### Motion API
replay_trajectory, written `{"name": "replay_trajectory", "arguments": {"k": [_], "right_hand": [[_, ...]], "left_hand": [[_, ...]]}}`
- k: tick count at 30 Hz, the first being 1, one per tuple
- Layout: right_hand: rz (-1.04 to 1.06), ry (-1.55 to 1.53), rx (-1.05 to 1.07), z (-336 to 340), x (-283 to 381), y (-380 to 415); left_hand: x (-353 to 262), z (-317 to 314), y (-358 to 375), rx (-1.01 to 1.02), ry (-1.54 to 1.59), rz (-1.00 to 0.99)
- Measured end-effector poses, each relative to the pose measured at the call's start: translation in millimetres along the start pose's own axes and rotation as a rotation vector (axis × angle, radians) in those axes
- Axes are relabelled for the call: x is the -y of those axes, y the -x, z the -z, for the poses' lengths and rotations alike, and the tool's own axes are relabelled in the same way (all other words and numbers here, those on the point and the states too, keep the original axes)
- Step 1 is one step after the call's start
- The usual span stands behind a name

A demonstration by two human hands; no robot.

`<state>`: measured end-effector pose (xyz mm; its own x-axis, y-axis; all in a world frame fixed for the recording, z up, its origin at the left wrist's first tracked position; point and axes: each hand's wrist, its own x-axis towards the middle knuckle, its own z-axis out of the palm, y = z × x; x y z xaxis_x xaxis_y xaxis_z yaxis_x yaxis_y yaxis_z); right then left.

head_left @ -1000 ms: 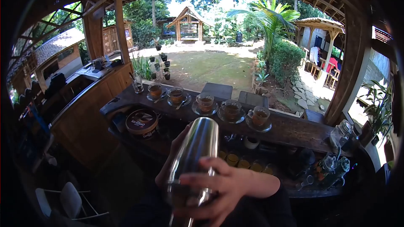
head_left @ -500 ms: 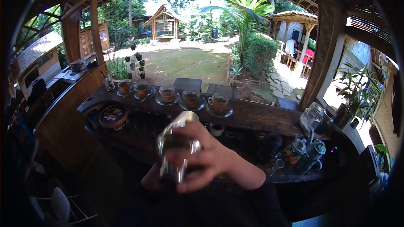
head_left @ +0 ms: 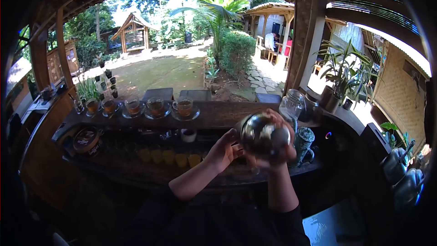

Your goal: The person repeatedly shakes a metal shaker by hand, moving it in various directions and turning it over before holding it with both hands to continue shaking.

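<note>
A shiny metal cocktail shaker (head_left: 259,134) is held up in front of me over the dark counter, its rounded end facing me and slightly blurred. My right hand (head_left: 286,148) wraps round its right side, fingers over the top edge. Close against the shaker's left side is my left hand (head_left: 221,152), thumb raised and fingers apart, the fingertips partly hidden behind the metal. Beyond, on the raised ledge, several glass cups of brown drink stand on saucers, the nearest glass cup (head_left: 184,108) left of the shaker. A patterned glass mug (head_left: 304,140) stands just right of my right hand.
A clip-top glass jar (head_left: 292,104) stands on the ledge (head_left: 218,114) behind my right hand. Below the ledge are a white cup (head_left: 188,135), several yellow-filled glasses (head_left: 169,157) and a round brown tub (head_left: 86,140). A potted plant (head_left: 341,75) stands at right; people sit outside.
The shaker has moved right and turned so its rounded end faces me. My left hand has come into clear view beside it, and the view has swung right.
</note>
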<state>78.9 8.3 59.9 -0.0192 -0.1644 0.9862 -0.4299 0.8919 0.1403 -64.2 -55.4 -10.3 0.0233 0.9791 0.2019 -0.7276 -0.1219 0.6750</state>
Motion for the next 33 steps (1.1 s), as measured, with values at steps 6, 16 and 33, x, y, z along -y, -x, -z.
{"name": "replay_trajectory", "arguments": {"k": [6,16,33], "right_hand": [[0.415,0.3,-0.015,40,51,-37],[-0.061,0.449,-0.315,45,38,-14],[-0.569,1.256,0.191,68,154,22]], "left_hand": [[-7,-72,-13,0.383,-0.1,-0.172],[15,-54,-37,0.231,-0.065,-0.024],[-85,-54,13,0.588,-0.073,-0.146]]}}
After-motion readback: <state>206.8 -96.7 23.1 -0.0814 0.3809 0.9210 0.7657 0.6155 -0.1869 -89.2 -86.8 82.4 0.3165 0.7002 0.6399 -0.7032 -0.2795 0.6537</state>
